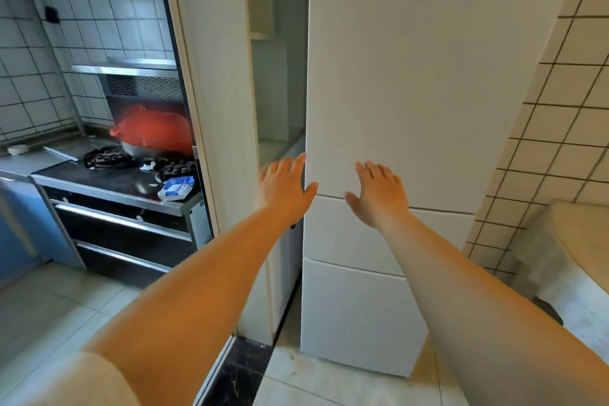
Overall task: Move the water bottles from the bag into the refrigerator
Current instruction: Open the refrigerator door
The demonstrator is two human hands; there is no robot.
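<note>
Both hands, left hand [284, 186] and right hand [379, 196], reach with released grip toward the refrigerator [428, 92] door, where flat fingers may slip off its smooth edge

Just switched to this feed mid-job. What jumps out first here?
Two bare arms reach forward to the white fridge: the left hand open at the upper door's left edge, the right hand open and flat against or just off the door's lower part. Its doors look closed. Left, through the doorway, a red bag sits on the stove under the hood. No water bottles are in view.
</note>
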